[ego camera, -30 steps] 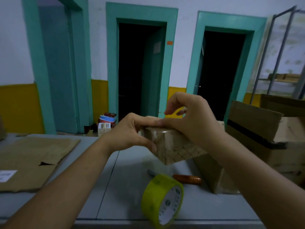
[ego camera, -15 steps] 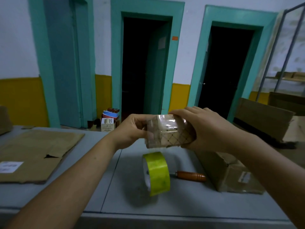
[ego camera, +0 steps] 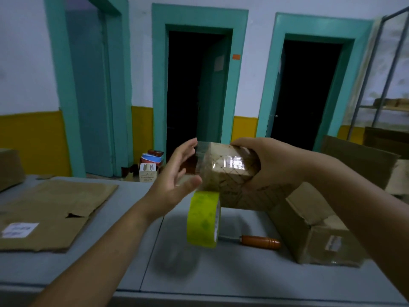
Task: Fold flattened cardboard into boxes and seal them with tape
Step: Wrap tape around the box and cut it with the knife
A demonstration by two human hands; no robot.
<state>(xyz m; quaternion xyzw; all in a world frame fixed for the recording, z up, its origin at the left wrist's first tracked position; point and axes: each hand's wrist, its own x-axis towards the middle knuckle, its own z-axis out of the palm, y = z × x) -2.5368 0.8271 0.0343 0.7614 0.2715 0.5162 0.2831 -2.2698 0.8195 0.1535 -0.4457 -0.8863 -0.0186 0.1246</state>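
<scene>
A small brown cardboard box (ego camera: 230,171) with shiny clear tape over its end is held up above the grey table (ego camera: 232,275). My right hand (ego camera: 272,165) grips it from the right side. My left hand (ego camera: 174,180) is beside the box's left end with fingers straight, its thumb touching the lower left corner. A yellow-green tape roll (ego camera: 202,219) hangs just below the box, over the table. A flattened cardboard sheet (ego camera: 51,209) with a white label lies on the table at the left.
A tool with an orange wooden handle (ego camera: 261,241) lies behind the roll. A larger brown box (ego camera: 318,229) lies on the table at the right, more cardboard (ego camera: 358,158) behind it. Another box (ego camera: 10,168) sits far left. Teal doorways and a metal shelf (ego camera: 385,69) stand beyond.
The box was turned end-on and lifted slightly. My left hand let go of it and opened beside its left end. The tape roll swung below the box.
</scene>
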